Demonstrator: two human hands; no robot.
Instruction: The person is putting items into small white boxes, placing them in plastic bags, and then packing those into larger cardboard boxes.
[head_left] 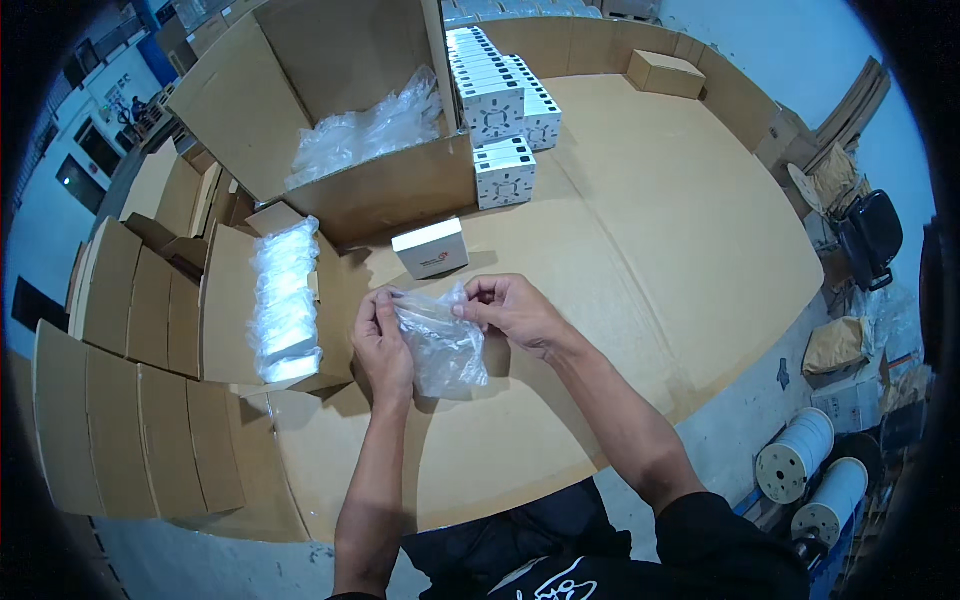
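Observation:
Between my hands hangs a clear plastic bag (440, 350), crumpled and see-through, above the cardboard-covered table. My left hand (385, 345) pinches its upper left edge between thumb and fingers. At the upper right edge, my right hand (508, 310) grips the plastic with thumb and forefinger. Just beyond the bag stands a small white box (431, 249) with a little red mark on its front. To the left, an open carton (228, 300) holds a row of white boxes wrapped in clear plastic (287, 300).
A large open carton (400, 185) at the back left contains loose clear bags (370, 130). Stacked white boxes (490, 110) stand beside it. Flattened cardboard (130, 430) lines the left side. A small brown carton (665, 75) sits by the far rim; cable spools (795, 455) lie on the floor at right.

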